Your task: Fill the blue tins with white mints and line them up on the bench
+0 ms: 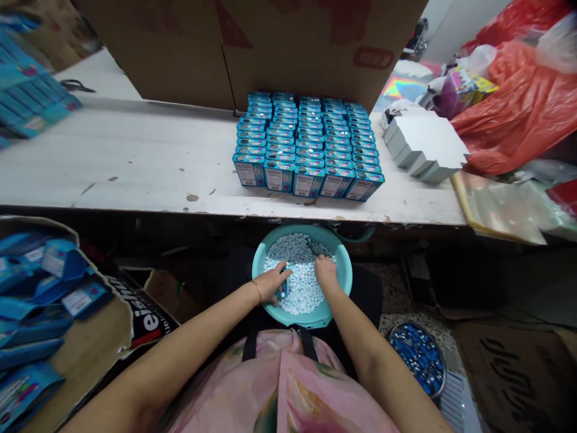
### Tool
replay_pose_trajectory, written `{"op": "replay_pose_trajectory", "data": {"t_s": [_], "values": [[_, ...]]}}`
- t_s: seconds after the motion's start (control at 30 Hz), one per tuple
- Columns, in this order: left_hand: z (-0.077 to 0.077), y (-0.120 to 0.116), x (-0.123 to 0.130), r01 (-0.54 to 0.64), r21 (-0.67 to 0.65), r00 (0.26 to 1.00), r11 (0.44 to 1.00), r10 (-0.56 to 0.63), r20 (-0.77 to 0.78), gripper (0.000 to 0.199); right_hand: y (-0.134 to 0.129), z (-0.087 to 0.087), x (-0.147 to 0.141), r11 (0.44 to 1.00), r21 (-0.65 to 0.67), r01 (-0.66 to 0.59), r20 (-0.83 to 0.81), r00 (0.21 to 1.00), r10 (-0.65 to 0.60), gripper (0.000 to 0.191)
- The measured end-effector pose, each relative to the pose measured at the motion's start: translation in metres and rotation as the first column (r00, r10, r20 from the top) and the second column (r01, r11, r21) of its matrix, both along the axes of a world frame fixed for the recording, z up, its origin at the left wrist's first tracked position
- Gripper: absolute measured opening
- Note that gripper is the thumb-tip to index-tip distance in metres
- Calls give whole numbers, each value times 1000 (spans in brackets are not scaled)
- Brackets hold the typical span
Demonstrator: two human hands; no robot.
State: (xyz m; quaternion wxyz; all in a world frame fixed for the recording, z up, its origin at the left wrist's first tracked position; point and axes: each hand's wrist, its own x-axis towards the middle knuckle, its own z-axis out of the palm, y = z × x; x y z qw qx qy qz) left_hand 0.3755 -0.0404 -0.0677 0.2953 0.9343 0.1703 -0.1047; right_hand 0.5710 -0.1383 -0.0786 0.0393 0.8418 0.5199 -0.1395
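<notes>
A turquoise plastic basin [346, 264] sits between my knees, filled with small white pellets [303, 294]. Inside its left side, my left hand [271, 284] is closed around a small blue box [283, 287], partly covered by the fingers. My right hand [325, 273] is at the basin's right side, down at the pellets, with its fingers curled. Just beyond those fingers shows a dark, thin-edged thing [311, 243], too unclear to name.
On the white table [180, 162], blue boxes [309, 144] stand in packed rows before a large cardboard carton [270, 54]. White flat boxes [426, 144] and red plastic bags [505, 108] lie right. An open carton of blue boxes [63, 264] is left; a bowl of blue pieces [417, 358] stands lower right.
</notes>
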Motion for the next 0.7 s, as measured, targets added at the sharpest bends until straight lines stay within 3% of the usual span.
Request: {"op": "replay_pose_trajectory", "data": {"t_s": [0.13, 0.33, 0.5, 0.6, 0.7], "values": [[1, 3, -8, -43, -21, 996, 999, 44, 80, 63, 15, -12, -20, 997, 26, -75, -102, 992, 78, 34], [42, 14, -31, -257, -18, 925, 966, 251, 285, 44, -2, -16, -26, 987, 15, -159, -316, 936, 155, 26], [59, 27, -44, -512, -42, 775, 858, 482, 409, 37, -19, -26, -18, 988, -45, -148, -486, 868, 107, 30], [56, 28, -44, -599, -104, 697, 794, 581, 421, 39, -25, -29, -14, 989, -80, -124, -570, 820, 57, 29], [50, 23, -39, -664, -232, 603, 711, 692, 397, 42, -31, -21, -8, 993, -82, -82, -622, 783, 13, 31]]}}
